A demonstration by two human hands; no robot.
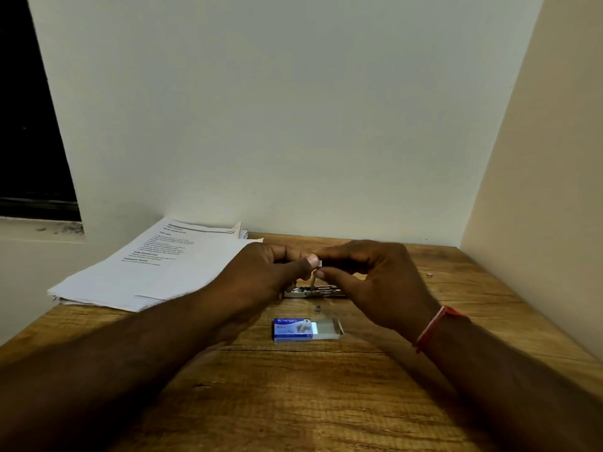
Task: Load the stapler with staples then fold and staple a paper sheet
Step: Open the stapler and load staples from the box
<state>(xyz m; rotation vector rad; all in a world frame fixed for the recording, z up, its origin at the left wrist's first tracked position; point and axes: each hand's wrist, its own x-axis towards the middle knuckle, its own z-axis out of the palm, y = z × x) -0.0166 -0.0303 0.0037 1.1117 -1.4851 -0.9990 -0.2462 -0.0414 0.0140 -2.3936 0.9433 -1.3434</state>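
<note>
**Two hands pinch the open stapler**

Your left hand and right hand both hold the stapler's raised dark top, fingers curled close round it. Its silver base lies on the table, toward the far edge. Nearer you sits a blue staple box marked "kangaro", its tray slid out to the right. Printed papers cover the far left corner, and their text is too blurred to read.

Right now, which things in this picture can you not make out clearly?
- Stapler: head view, its upper part is covered by the left hand and right hand gripping it; staples inside cannot be seen.
- Staple box: head view, the open tray's contents are too small and glary.
- Paper stack: head view, its print is too blurred to read.
</note>
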